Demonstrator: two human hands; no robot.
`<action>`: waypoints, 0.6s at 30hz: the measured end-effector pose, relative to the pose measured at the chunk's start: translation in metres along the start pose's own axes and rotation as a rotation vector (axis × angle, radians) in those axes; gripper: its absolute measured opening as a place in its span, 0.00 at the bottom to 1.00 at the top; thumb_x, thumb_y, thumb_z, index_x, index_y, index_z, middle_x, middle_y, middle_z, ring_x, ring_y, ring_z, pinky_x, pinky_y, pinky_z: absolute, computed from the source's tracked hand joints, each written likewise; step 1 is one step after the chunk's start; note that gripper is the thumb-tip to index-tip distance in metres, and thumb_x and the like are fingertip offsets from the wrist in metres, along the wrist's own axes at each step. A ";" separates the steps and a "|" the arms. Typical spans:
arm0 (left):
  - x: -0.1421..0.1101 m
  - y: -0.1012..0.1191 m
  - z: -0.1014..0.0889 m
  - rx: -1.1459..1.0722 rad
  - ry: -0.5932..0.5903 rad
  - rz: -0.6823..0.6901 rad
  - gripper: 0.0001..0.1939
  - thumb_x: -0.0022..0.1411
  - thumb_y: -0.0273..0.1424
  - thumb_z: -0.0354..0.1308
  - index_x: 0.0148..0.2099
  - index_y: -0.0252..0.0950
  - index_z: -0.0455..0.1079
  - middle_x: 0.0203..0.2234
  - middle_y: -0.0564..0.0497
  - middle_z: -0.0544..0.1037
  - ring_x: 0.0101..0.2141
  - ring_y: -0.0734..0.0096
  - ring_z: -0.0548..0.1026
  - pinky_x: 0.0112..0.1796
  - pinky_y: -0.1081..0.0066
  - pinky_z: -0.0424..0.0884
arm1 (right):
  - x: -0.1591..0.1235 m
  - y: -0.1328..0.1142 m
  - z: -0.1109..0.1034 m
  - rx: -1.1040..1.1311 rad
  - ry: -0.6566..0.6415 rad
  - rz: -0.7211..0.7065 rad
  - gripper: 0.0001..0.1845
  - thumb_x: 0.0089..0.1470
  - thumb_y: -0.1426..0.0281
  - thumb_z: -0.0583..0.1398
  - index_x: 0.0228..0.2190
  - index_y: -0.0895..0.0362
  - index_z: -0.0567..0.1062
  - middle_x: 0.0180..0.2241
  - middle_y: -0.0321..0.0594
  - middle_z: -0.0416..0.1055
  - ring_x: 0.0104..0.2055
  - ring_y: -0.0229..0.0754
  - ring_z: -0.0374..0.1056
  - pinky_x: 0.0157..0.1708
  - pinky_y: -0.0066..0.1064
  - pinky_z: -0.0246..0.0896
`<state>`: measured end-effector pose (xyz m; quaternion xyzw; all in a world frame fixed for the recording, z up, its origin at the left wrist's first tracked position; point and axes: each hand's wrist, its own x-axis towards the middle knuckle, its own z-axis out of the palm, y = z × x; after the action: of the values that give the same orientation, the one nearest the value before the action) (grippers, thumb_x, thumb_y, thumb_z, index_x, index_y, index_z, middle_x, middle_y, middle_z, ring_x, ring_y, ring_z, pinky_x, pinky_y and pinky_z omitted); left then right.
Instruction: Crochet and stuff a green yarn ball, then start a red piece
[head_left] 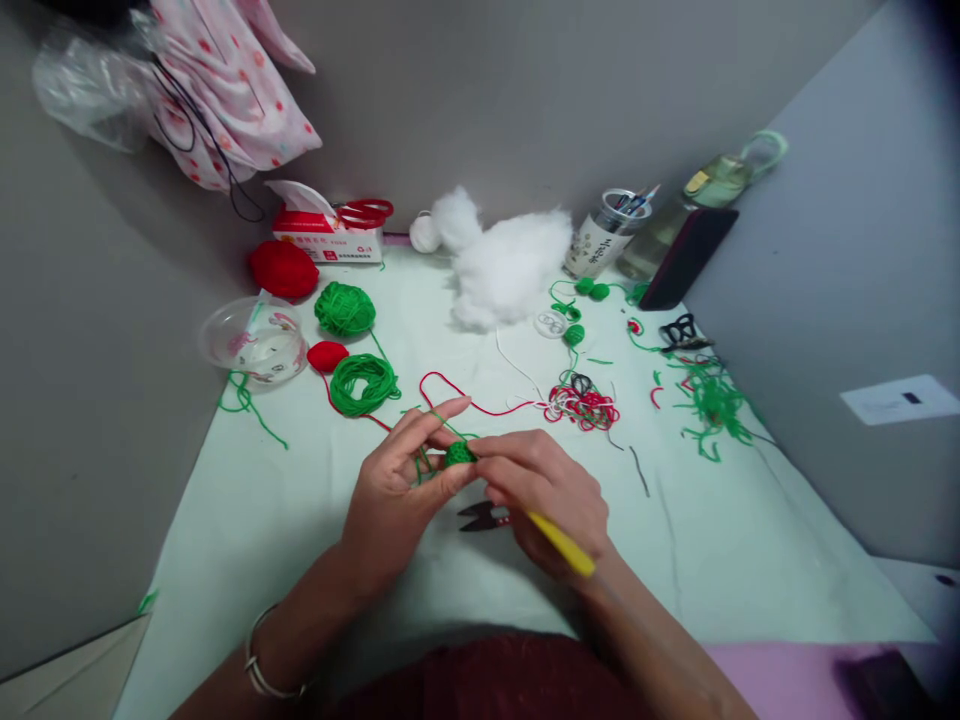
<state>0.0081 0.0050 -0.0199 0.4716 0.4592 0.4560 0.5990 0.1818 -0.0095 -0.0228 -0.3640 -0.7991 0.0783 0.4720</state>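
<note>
My left hand [401, 480] pinches a small green crocheted piece [459, 454] between thumb and fingers, with green yarn running over its index finger. My right hand [547, 495] is closed round a yellow-handled crochet hook [561, 543], its tip at the green piece. Both hands hover over a pale green table cover [300, 520]. Small black thread snips [484, 516] lie on the cover just under my hands.
Two green yarn bundles [345, 308] [364, 383], a red yarn ball [283, 269], a small red crocheted piece [327, 355], a clear plastic bowl [253, 340], white stuffing [510, 265], a tissue box with red scissors [330, 235], a jar of tools [606, 235], yarn scraps [709, 400].
</note>
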 end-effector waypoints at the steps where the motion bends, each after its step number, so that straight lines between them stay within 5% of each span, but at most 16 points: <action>1: -0.003 -0.001 0.002 -0.014 0.022 0.002 0.19 0.58 0.35 0.71 0.53 0.44 0.81 0.37 0.52 0.73 0.37 0.68 0.73 0.41 0.69 0.74 | -0.001 -0.002 0.000 -0.081 -0.001 -0.034 0.12 0.67 0.75 0.59 0.48 0.53 0.79 0.42 0.47 0.83 0.43 0.46 0.79 0.39 0.37 0.79; 5: -0.016 -0.005 0.009 -0.062 0.054 0.019 0.19 0.67 0.39 0.65 0.60 0.50 0.77 0.39 0.54 0.73 0.40 0.71 0.72 0.46 0.72 0.71 | -0.008 -0.012 -0.004 -0.174 -0.002 -0.011 0.19 0.63 0.77 0.64 0.50 0.44 0.80 0.42 0.41 0.82 0.43 0.47 0.80 0.41 0.39 0.81; 11: -0.010 -0.001 0.009 -0.642 -0.181 -0.363 0.27 0.59 0.40 0.72 0.60 0.44 0.77 0.37 0.53 0.73 0.35 0.75 0.72 0.41 0.75 0.70 | -0.009 -0.010 0.000 0.051 0.127 0.082 0.21 0.64 0.76 0.64 0.54 0.44 0.80 0.42 0.41 0.81 0.42 0.46 0.79 0.38 0.39 0.80; 18: 0.003 -0.002 -0.002 -0.573 -0.155 -0.284 0.33 0.51 0.31 0.76 0.60 0.42 0.76 0.36 0.54 0.71 0.36 0.75 0.70 0.41 0.75 0.67 | 0.005 -0.001 0.002 0.433 0.246 0.265 0.13 0.65 0.76 0.62 0.44 0.50 0.84 0.35 0.40 0.83 0.38 0.44 0.78 0.37 0.38 0.77</action>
<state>0.0063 0.0076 -0.0221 0.2483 0.3265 0.4412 0.7982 0.1784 -0.0064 -0.0200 -0.3628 -0.6459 0.2635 0.6179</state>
